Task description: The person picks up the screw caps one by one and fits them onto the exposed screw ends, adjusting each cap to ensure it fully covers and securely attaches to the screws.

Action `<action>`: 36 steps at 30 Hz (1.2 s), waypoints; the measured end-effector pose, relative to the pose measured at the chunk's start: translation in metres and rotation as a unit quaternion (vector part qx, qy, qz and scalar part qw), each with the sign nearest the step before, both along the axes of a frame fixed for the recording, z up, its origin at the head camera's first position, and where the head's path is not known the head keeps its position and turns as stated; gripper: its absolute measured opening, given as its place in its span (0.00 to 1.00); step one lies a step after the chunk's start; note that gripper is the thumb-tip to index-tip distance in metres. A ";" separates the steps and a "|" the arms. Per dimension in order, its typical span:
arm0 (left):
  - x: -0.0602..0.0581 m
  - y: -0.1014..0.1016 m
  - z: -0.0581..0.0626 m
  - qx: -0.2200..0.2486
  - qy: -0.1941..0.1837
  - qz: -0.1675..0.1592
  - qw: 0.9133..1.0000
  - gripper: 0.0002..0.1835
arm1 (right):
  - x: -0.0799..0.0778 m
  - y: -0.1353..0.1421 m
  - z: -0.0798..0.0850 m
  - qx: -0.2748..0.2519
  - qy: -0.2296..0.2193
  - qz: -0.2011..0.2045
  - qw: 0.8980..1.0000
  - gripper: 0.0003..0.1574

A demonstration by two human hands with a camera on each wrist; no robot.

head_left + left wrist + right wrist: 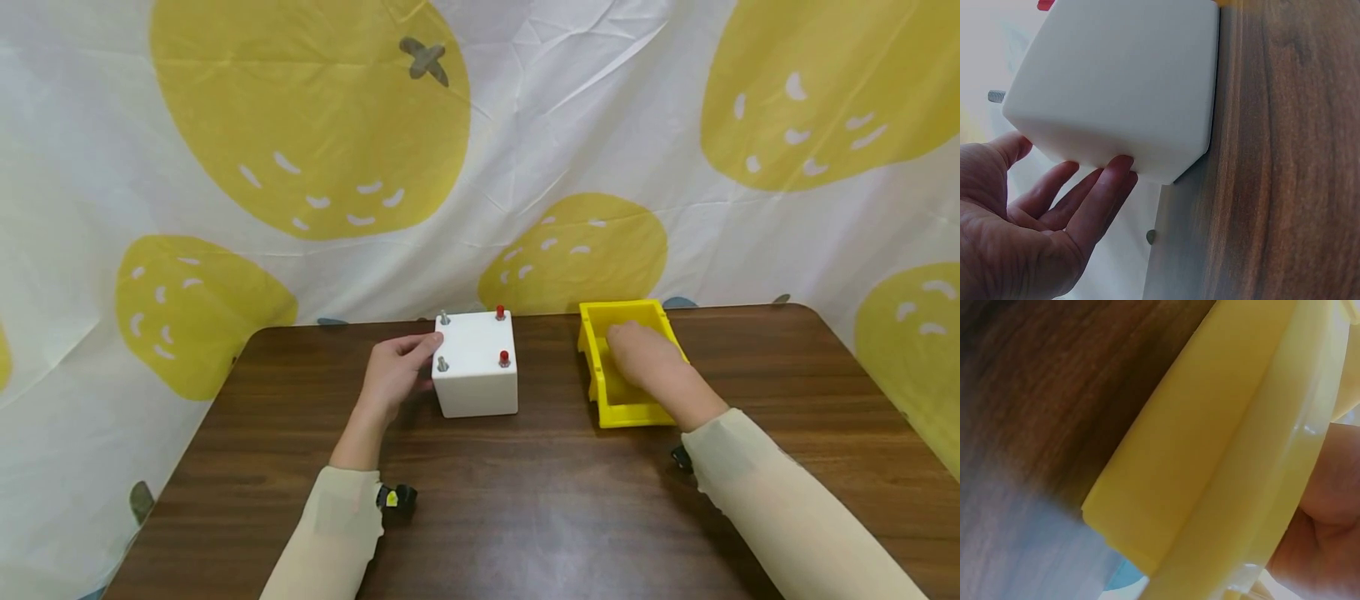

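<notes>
A white box-shaped block (476, 387) stands on the table. Two bare threaded bolts (442, 364) rise from the left side of its top, and two posts with red caps (504, 358) from the right side. My left hand (393, 371) rests against the block's left face, thumb at the top edge; in the left wrist view its fingertips (1121, 164) touch the white face without wrapping round it. Farther right, my right hand (647, 354) reaches down into a yellow bin (637, 417). Its fingers are hidden inside, so I cannot tell what they hold.
The brown wooden table (525, 508) ends at a white curtain (570, 125) with yellow fruit prints, close behind the block and bin. A strip of tabletop separates block from bin. The bin's side wall (1210, 437) fills much of the right wrist view.
</notes>
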State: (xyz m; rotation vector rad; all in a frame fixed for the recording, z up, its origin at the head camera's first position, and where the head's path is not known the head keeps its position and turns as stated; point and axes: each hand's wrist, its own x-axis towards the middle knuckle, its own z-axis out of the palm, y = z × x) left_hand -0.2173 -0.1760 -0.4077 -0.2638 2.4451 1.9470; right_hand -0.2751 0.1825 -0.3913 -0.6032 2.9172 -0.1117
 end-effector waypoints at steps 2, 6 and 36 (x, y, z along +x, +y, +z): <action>0.000 0.000 0.000 0.001 0.001 0.000 1.000 0.29 | 0.000 0.000 0.000 -0.005 -0.002 0.002 1.000 0.10; 0.000 0.000 0.000 0.006 0.003 0.003 1.000 0.28 | -0.002 0.001 -0.001 -0.009 -0.006 0.007 1.000 0.10; -0.001 0.001 0.000 0.012 0.003 0.003 1.000 0.28 | 0.004 0.006 0.017 -0.161 0.032 0.023 0.986 0.06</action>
